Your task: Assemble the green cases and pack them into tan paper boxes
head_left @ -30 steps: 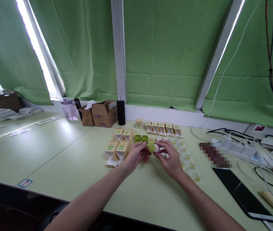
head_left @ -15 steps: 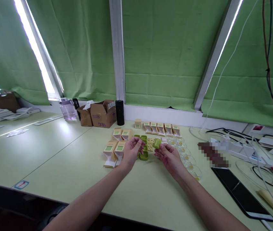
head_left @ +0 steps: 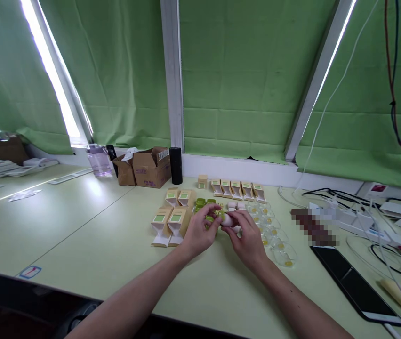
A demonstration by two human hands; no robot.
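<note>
Two sets of fingers, left fingers and right fingers, pinch nearly closed around a white rounded piece with green on it, just right of the green cases. Probably light, stiff, slightly slippery; best held by its sides.

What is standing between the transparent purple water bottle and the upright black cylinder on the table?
In the head view, two open brown cardboard boxes stand between the bottle and the cylinder, with a narrow black object right beside the bottle.
</note>
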